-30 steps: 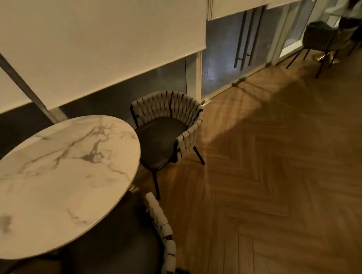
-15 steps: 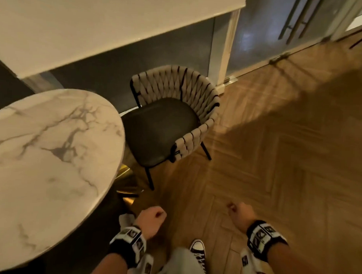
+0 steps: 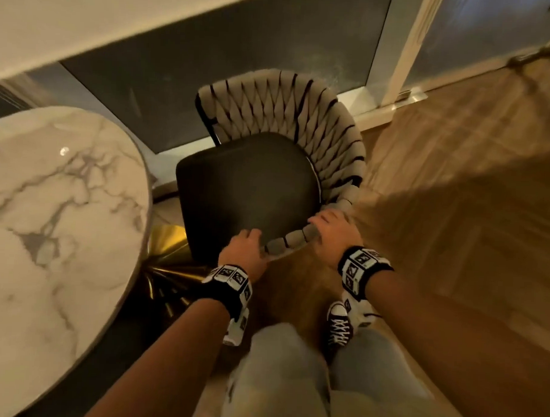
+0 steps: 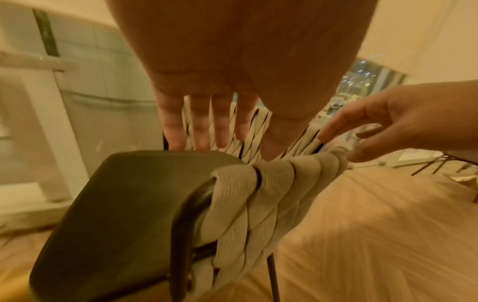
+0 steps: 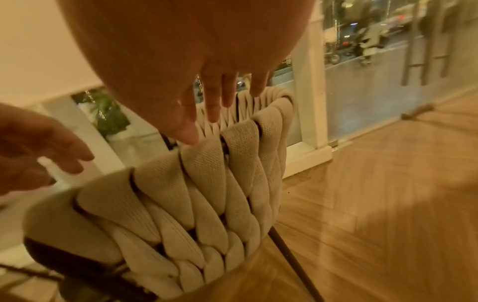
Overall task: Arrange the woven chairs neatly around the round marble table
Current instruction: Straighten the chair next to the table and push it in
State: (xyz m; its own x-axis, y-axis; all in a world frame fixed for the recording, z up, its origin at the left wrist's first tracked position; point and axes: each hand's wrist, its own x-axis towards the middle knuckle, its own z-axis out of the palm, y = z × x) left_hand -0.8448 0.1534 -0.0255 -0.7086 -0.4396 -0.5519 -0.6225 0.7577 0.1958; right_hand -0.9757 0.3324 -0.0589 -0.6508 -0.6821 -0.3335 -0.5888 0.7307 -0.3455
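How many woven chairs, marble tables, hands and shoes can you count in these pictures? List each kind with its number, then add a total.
Woven chair: 1
Marble table: 1
Hands: 2, left hand and right hand
Shoe: 1
Total: 5

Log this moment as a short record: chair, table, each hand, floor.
chair: woven chair with dark seat, upright beside the table, its open front turned toward the table
table: round marble table on a gold base, left of the chair
left hand: left hand at the near end of the woven armrest, fingers straight, no grip visible
right hand: right hand over the armrest rim further along, fingers straight
hands: both on the same armrest, apart
floor: herringbone wood floor
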